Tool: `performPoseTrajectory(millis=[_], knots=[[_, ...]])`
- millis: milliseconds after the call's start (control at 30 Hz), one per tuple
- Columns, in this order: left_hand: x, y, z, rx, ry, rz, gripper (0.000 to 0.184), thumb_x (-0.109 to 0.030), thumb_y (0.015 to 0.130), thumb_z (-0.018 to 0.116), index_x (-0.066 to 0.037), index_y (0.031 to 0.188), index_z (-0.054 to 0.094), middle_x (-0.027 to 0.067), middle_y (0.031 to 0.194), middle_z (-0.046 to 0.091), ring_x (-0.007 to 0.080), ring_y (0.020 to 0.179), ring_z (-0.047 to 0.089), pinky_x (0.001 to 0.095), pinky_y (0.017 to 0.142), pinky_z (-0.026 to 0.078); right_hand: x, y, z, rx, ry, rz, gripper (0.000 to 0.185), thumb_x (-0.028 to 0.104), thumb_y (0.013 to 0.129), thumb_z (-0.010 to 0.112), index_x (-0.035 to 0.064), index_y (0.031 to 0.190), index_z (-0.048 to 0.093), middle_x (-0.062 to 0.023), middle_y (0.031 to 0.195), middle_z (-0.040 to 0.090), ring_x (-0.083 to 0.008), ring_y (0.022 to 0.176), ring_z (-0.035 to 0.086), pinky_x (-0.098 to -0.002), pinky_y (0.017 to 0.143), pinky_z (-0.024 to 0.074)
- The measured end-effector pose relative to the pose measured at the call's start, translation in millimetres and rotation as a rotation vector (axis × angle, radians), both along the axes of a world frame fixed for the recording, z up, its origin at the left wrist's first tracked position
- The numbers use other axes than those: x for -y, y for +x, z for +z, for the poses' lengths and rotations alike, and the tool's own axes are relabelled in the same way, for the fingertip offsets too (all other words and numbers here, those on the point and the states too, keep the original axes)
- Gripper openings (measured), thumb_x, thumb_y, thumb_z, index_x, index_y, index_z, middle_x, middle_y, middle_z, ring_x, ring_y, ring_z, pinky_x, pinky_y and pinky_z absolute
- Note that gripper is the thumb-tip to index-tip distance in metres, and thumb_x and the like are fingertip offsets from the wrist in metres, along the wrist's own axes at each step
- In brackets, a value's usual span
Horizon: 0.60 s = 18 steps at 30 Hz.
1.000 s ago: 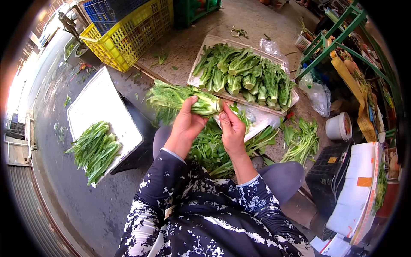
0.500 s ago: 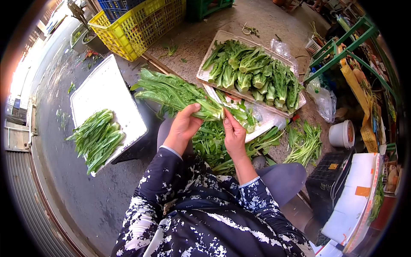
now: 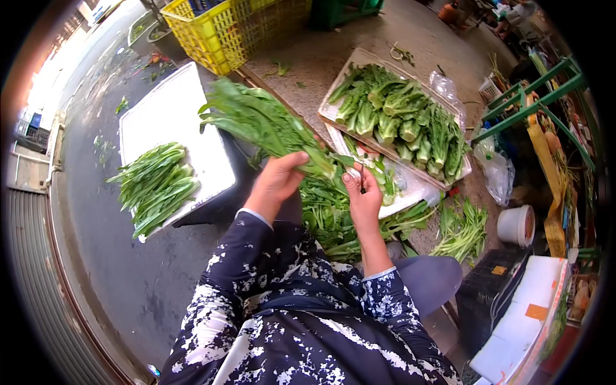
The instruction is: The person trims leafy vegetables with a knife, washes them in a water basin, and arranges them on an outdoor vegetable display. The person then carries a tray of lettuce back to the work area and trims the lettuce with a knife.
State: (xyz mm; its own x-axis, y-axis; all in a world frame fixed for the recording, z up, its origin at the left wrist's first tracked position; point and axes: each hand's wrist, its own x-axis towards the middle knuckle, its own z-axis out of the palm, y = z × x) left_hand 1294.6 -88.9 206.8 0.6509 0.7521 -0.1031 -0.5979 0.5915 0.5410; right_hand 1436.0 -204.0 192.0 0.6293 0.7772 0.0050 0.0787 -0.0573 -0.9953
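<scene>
My left hand (image 3: 277,183) is closed round the lower stalks of a leafy lettuce head (image 3: 260,125), its leaves fanning up and to the left, slightly blurred. Close to the cut stem end, my right hand (image 3: 366,205) is closed on a thin dark tool that looks like a small knife (image 3: 362,178); most of it is hidden by the fingers. Below both hands lies a pile of loose green leaves (image 3: 324,215). Several trimmed lettuce heads (image 3: 410,115) fill a shallow tray (image 3: 363,59) at the upper right.
On my left, a white foam lid (image 3: 176,122) carries a bunch of narrow leafy greens (image 3: 160,186). A yellow crate (image 3: 208,38) stands behind it. To the right are more loose stalks (image 3: 463,231), a white bucket (image 3: 515,226), a black crate (image 3: 491,285) and a green metal frame (image 3: 532,90).
The lettuce has swung more upright, and its stem end has come away from my right fingers. My right hand has shifted slightly right, showing the dark tool. The whole view has shifted a little.
</scene>
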Motion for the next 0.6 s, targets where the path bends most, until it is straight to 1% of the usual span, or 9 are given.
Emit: performPoseTrajectory(millis=[67,100,167,267,300,433,500,567,600], knots=[[-0.4,2.0,-12.4,-0.054,-0.004,0.038,0.042,0.005,0.072,0.055,0.005,0.113,0.046,0.0143,0.106,0.056,0.0262,0.099,0.055,0.0381,0.089,0.044,-10.6,-4.4,32.9,0.388,0.126,0.091,0.036,0.024,0.074,0.07,-0.0003,0.098,0.06,0.0,0.071,0.055,-0.0094,0.063,0.049,-0.0212,0.06,0.0406],[0.6,2.6,-9.0,-0.068,-0.009,0.046,0.039,0.005,0.072,0.056,0.004,0.11,0.047,0.0131,0.103,0.058,0.0254,0.096,0.057,0.0373,0.086,0.045,-13.6,-4.2,32.3,0.39,0.134,0.099,0.036,0.024,0.074,0.07,-0.0003,0.098,0.06,0.0,0.071,0.055,-0.0094,0.063,0.049,-0.0212,0.06,0.0406],[3.2,3.2,-3.3,-0.077,-0.012,0.068,0.037,0.006,0.072,0.056,0.004,0.108,0.049,0.0119,0.099,0.059,0.0245,0.092,0.058,0.0365,0.084,0.047,-17.8,-4.2,27.6,0.366,0.021,0.216,0.024,0.017,0.071,0.07,0.0005,0.086,0.063,-0.0035,0.072,0.056,-0.0124,0.063,0.052,-0.0228,0.06,0.0423],[6.0,-0.2,10.9,-0.139,-0.043,0.107,0.033,0.005,0.07,0.059,0.0,0.102,0.052,0.0078,0.092,0.059,0.0198,0.083,0.059,0.0338,0.078,0.048,-19.2,-9.9,25.2,0.45,0.017,0.239,0.019,0.012,0.071,0.069,0.0,0.084,0.063,-0.0059,0.074,0.058,-0.0144,0.065,0.055,-0.0241,0.061,0.0436],[5.7,-1.0,11.5,-0.124,-0.01,0.095,0.034,0.005,0.07,0.06,-0.001,0.102,0.052,0.0075,0.093,0.059,0.0195,0.085,0.059,0.0335,0.078,0.047,-19.4,-11.1,23.8,0.461,0.009,0.238,0.019,0.01,0.071,0.068,-0.0007,0.086,0.063,-0.0072,0.076,0.058,-0.0162,0.066,0.056,-0.0255,0.062,0.0444],[3.1,-7.6,9.1,-0.078,0.051,0.019,0.043,0.006,0.068,0.059,-0.001,0.108,0.045,0.0068,0.095,0.056,0.0192,0.088,0.056,0.0317,0.079,0.045,-24.5,-9.7,15.0,0.261,0.001,0.226,0.017,0.007,0.075,0.065,-0.001,0.09,0.063,0.0,0.077,0.056,-0.0064,0.066,0.05,-0.0195,0.06,0.042],[1.5,-7.4,5.4,-0.084,0.085,0.041,0.045,0.007,0.067,0.057,-0.001,0.109,0.043,0.0065,0.094,0.054,0.0188,0.087,0.055,0.0315,0.078,0.045,-27.3,-4.5,8.9,0.177,-0.1,0.232,0.017,0.007,0.074,0.065,-0.0017,0.089,0.064,0.0001,0.073,0.056,-0.0056,0.064,0.049,-0.0191,0.06,0.0419],[3.3,-5.1,2.4,-0.294,0.131,0.064,0.05,0.007,0.066,0.06,-0.001,0.111,0.04,0.0053,0.096,0.053,0.0171,0.089,0.053,0.0291,0.078,0.043,-29.4,-6.0,4.3,0.147,-0.158,0.245,0.018,0.006,0.073,0.065,-0.0021,0.089,0.064,0.0001,0.071,0.056,-0.0051,0.063,0.049,-0.0188,0.06,0.0417],[3.8,-4.2,5.1,-0.29,0.122,0.115,0.055,0.009,0.064,0.061,0.0,0.112,0.039,0.0066,0.097,0.053,0.0172,0.089,0.053,0.0289,0.078,0.044,-30.8,-8.0,2.8,0.151,-0.176,0.185,0.017,0.006,0.073,0.064,-0.003,0.087,0.063,0.0,0.069,0.056,-0.0049,0.063,0.049,-0.0191,0.06,0.0419]])
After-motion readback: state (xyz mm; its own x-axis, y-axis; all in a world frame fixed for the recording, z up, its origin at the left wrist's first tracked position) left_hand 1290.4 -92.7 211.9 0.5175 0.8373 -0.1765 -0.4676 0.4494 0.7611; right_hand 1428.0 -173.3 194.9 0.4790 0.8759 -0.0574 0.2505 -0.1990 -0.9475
